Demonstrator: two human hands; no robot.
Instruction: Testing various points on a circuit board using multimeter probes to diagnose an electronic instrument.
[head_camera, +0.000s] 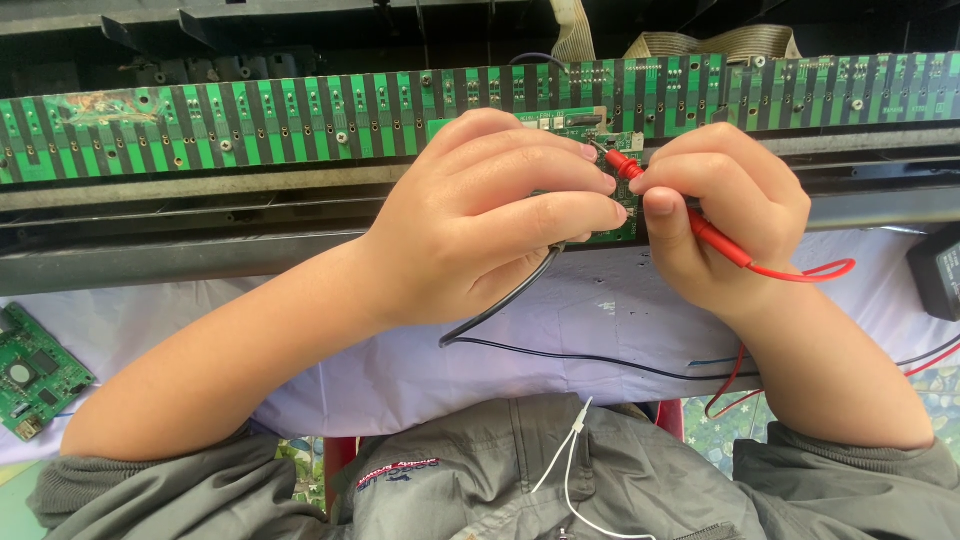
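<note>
From the head view I see my right hand (725, 215) with its fingers clamped on a red test probe (700, 225), the metal tip pressed to a small green circuit board (620, 140) that sits just below the long green board (300, 120) running across the open black chassis. My left hand (490, 215) has its fingers curled together around a black probe lead (510, 300) (the probe body itself is hidden inside the fist), resting over the same small board. The red lead (810, 272) loops away to the right, and the black one trails across the white cloth (620, 310) covering the counter. Another small green board (35, 380) lies at the far left.
</note>
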